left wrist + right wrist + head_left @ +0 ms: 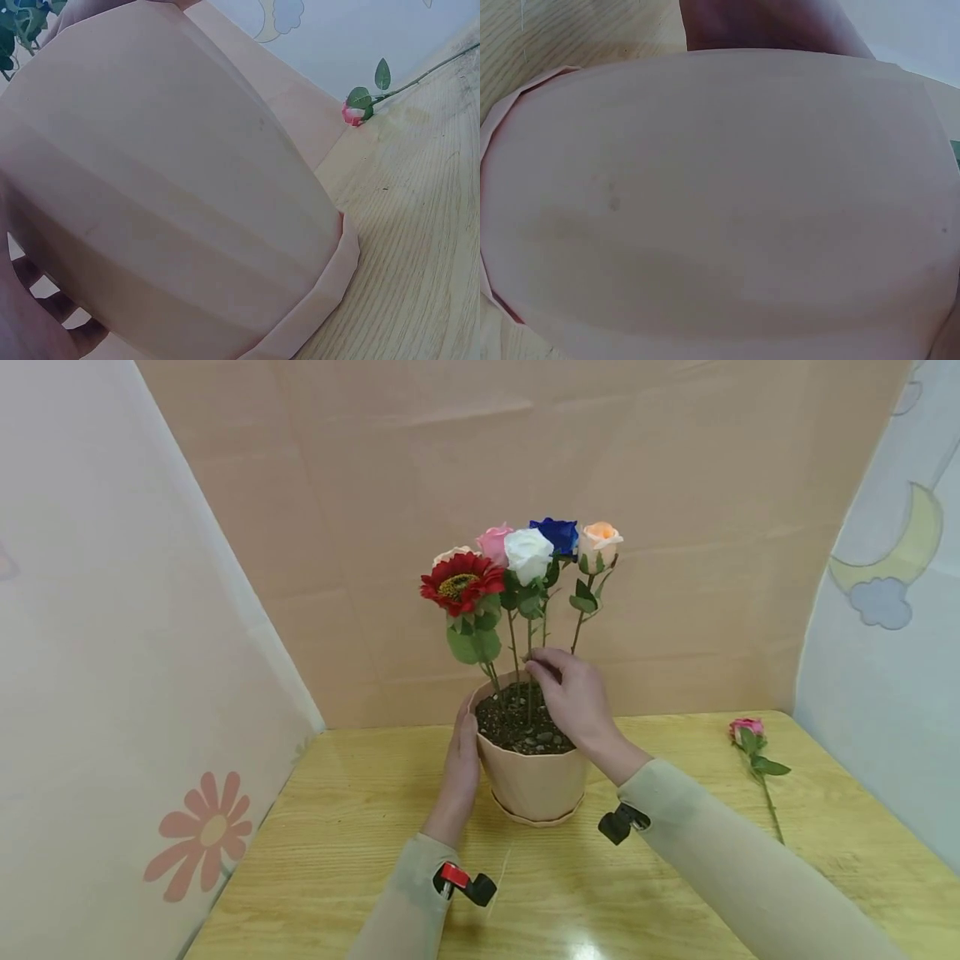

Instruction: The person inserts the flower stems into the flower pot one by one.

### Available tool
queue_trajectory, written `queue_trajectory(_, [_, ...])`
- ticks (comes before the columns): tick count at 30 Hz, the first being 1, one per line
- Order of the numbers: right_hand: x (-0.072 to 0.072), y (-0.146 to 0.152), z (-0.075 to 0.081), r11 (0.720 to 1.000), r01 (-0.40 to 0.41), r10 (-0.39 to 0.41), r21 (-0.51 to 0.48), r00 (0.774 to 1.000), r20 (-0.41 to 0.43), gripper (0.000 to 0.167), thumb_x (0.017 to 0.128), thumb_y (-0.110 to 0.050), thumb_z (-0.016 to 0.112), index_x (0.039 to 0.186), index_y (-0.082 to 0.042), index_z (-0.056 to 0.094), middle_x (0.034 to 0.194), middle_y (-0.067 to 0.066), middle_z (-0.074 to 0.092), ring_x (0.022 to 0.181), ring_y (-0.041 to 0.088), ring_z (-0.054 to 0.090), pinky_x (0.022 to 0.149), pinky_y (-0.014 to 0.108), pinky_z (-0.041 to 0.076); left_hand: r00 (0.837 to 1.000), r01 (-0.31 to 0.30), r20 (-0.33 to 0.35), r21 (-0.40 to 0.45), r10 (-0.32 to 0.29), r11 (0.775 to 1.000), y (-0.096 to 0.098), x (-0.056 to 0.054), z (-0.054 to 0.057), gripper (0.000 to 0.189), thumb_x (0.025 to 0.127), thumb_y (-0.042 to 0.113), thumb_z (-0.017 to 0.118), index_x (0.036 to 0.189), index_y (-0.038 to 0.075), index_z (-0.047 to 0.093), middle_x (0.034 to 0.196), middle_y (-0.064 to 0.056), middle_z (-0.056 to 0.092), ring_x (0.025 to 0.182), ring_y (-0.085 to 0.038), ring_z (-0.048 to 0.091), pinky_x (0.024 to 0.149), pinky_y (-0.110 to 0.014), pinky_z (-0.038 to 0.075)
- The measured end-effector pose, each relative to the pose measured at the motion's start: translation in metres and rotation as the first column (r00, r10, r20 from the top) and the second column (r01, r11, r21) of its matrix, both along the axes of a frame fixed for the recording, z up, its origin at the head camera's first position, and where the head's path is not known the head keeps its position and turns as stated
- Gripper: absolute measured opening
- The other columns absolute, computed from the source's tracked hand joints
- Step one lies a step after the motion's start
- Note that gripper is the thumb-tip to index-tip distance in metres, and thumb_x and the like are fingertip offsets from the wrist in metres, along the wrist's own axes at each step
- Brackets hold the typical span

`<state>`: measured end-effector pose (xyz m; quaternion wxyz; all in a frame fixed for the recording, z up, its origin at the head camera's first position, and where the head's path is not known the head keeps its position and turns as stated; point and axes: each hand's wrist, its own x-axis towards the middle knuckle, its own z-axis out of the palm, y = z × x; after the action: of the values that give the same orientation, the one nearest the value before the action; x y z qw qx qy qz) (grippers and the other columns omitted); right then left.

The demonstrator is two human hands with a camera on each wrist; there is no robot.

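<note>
A beige faceted pot (534,785) with dark soil stands on its saucer in the middle of the wooden table (337,827). Several artificial flowers rise from it: a red sunflower (461,583), a pink rose (492,542), a white rose (528,553), a blue rose (555,533) and a peach rose (600,542). My left hand (465,735) lies flat against the pot's left wall. My right hand (534,668) hovers over the soil and pinches the white rose's stem low down. The pot wall (172,187) fills the left wrist view, and the same pot (720,195) fills the right wrist view.
A loose pink rose (750,731) with a long stem lies on the table at the right, also seen as the loose rose (351,114). Patterned panels close in the left, back and right sides. Bare wood lies in front of the pot.
</note>
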<state>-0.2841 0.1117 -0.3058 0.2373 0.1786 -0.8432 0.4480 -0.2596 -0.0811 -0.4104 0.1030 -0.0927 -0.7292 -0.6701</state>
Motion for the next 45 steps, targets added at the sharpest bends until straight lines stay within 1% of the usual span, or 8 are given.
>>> queue_trajectory(4, [-0.003,0.000,0.002,0.999,-0.001,0.000,0.049,1.000,0.026,0.030,0.113,-0.022,0.068,0.132,-0.003,0.080,0.124,0.014,0.080,0.105,0.032,0.076,0.092,0.053,0.061,1.000,0.007,-0.008,0.001,-0.007,1.000,0.001,-0.002,-0.001,0.063,0.122,0.051,0.023,0.177,0.022,0.026,0.181,-0.003,0.025,0.167,-0.027,0.017,0.133,-0.059,0.017])
queue_trajectory(7, [-0.005,0.000,0.002,0.998,-0.006,0.004,0.064,0.999,0.045,0.031,0.113,-0.022,0.068,0.134,-0.002,0.079,0.126,0.015,0.079,0.112,0.033,0.076,0.097,0.054,0.061,1.000,0.005,-0.011,0.007,-0.005,1.000,0.001,-0.005,-0.001,0.062,0.122,0.050,0.023,0.177,0.023,0.026,0.181,-0.003,0.024,0.167,-0.027,0.017,0.134,-0.058,0.016])
queue_trajectory(11, [-0.008,0.000,0.002,0.998,-0.015,0.011,0.068,0.998,0.057,0.030,0.112,-0.021,0.069,0.134,-0.002,0.079,0.126,0.015,0.080,0.112,0.033,0.077,0.096,0.054,0.061,1.000,0.007,-0.009,0.014,-0.007,1.000,0.002,-0.006,-0.001,0.061,0.122,0.049,0.024,0.177,0.024,0.026,0.181,-0.002,0.024,0.167,-0.027,0.018,0.133,-0.059,0.016])
queue_trajectory(17, [-0.008,0.001,-0.002,0.999,-0.005,0.001,0.033,0.995,0.095,0.027,0.111,-0.021,0.071,0.130,-0.005,0.081,0.121,0.012,0.081,0.107,0.030,0.077,0.094,0.052,0.062,1.000,0.001,0.002,0.023,-0.001,1.000,0.002,-0.007,-0.002,0.060,0.122,0.046,0.024,0.177,0.022,0.029,0.181,-0.004,0.026,0.167,-0.028,0.018,0.134,-0.059,0.016])
queue_trajectory(25, [-0.006,0.001,-0.003,1.000,0.008,-0.009,0.002,0.994,0.104,0.025,0.109,-0.023,0.074,0.128,-0.008,0.083,0.120,0.009,0.082,0.105,0.027,0.077,0.091,0.051,0.062,1.000,0.004,0.005,0.029,-0.004,1.000,0.001,-0.006,-0.003,0.060,0.122,0.048,0.024,0.177,0.023,0.029,0.181,-0.003,0.026,0.167,-0.028,0.018,0.133,-0.059,0.016])
queue_trajectory(32, [-0.005,0.002,-0.003,0.999,0.025,-0.020,-0.033,0.991,0.130,0.029,0.109,-0.027,0.075,0.131,-0.010,0.082,0.124,0.009,0.081,0.110,0.027,0.076,0.095,0.052,0.061,1.000,0.011,0.003,0.027,-0.011,1.000,0.001,-0.008,-0.005,0.059,0.123,0.045,0.023,0.177,0.023,0.028,0.181,-0.004,0.026,0.167,-0.028,0.018,0.133,-0.059,0.016])
queue_trajectory(40, [-0.001,0.005,-0.003,0.996,0.017,-0.002,-0.090,0.986,0.166,0.038,0.107,-0.036,0.077,0.135,-0.011,0.080,0.125,0.006,0.080,0.108,0.025,0.074,0.091,0.048,0.061,1.000,0.014,-0.007,0.019,-0.014,1.000,0.001,-0.005,-0.004,0.058,0.123,0.044,0.025,0.177,0.022,0.027,0.182,-0.005,0.024,0.167,-0.029,0.017,0.133,-0.060,0.016])
queue_trajectory(45, [0.006,0.018,-0.002,0.994,0.018,-0.003,-0.106,0.990,0.143,0.040,0.107,-0.037,0.077,0.137,-0.011,0.078,0.121,0.005,0.080,0.107,0.025,0.074,0.088,0.045,0.060,1.000,0.010,0.009,0.033,-0.010,0.999,0.001,-0.004,-0.004,0.061,0.122,0.048,0.025,0.177,0.023,0.026,0.182,-0.004,0.023,0.168,-0.030,0.016,0.134,-0.060,0.015])
